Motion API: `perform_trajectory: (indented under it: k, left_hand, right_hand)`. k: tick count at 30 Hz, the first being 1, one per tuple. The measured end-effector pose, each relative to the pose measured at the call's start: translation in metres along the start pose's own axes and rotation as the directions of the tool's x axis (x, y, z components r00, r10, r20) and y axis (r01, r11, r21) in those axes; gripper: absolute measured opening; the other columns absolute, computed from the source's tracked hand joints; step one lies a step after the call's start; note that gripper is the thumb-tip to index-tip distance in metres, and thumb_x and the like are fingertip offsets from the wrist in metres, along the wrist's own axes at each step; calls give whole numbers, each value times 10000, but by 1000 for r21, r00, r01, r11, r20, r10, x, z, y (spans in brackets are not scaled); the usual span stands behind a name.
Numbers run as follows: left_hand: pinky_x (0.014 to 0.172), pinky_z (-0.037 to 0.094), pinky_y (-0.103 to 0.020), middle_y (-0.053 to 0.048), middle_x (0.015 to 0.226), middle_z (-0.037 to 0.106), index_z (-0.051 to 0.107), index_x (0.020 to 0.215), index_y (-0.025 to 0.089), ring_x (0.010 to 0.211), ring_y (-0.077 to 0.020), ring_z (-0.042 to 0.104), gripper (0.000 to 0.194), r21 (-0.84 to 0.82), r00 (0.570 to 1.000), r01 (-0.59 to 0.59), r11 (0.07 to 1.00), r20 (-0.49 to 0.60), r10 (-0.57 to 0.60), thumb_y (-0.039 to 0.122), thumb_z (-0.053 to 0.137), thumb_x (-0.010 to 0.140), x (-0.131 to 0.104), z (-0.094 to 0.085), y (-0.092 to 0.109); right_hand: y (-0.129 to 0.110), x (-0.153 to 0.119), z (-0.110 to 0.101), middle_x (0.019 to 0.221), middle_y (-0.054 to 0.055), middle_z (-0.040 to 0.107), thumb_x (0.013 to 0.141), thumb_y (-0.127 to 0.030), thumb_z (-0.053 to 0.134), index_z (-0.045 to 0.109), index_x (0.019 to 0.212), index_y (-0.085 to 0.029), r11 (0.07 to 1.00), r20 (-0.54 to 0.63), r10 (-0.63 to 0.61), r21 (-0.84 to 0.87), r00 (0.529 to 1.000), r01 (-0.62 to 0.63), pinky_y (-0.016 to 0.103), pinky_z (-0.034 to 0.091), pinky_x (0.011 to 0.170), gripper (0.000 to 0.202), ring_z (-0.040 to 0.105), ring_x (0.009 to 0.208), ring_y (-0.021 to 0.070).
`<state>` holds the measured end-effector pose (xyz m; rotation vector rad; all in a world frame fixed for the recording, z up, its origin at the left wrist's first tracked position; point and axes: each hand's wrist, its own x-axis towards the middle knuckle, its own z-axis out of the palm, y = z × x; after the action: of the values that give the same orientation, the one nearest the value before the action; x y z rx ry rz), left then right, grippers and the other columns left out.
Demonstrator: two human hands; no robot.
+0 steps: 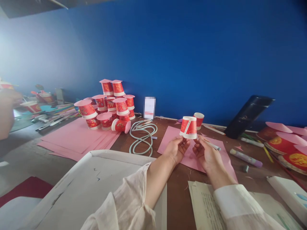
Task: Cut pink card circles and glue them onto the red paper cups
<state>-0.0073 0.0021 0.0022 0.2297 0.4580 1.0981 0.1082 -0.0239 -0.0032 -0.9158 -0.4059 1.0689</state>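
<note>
A red paper cup [188, 127] with a white rim is held upside down between my two hands, above a pink sheet [168, 140]. My left hand [177, 149] grips its lower rim from the left with the fingertips. On the right side, my right hand [203, 150] pinches the same rim; a pale marker [214, 146] shows just behind this hand. Behind the held cup stands a second red cup [199, 120], partly hidden by it.
Red cups with pink paper tops [121, 106] are stacked at the left on pink sheets [72, 135]. A coiled cable [141, 137], a phone [150, 108], a dark bottle [247, 116], a glue tube [246, 157] and a white box lid [105, 179] lie around. Another person's arm [6, 111] is far left.
</note>
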Motion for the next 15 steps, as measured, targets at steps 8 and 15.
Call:
perform_trajectory:
  k: [8,15]
  left_hand:
    - [879,478,-298,-75,810,690,665,781,104,769,-144,657,197,195,964,-129,972,256,76,223,784,678,-8,0,-12]
    - [835,461,-328,-93,831,692,694,920,85,735,-148,630,341,380,959,-145,913,282,34,260,804,649,-19,8,-18]
  right_hand:
    - [0,2,-3,767,-33,622,620,-187,809,656,905,-171,996,150,8,89,989,-22,130,483,485,323,527,541,36]
    - [-2,4,-4,569,-92,450,655,-185,787,599,821,-169,982,197,37,173,980,-72,117,416,398,252,425,448,30]
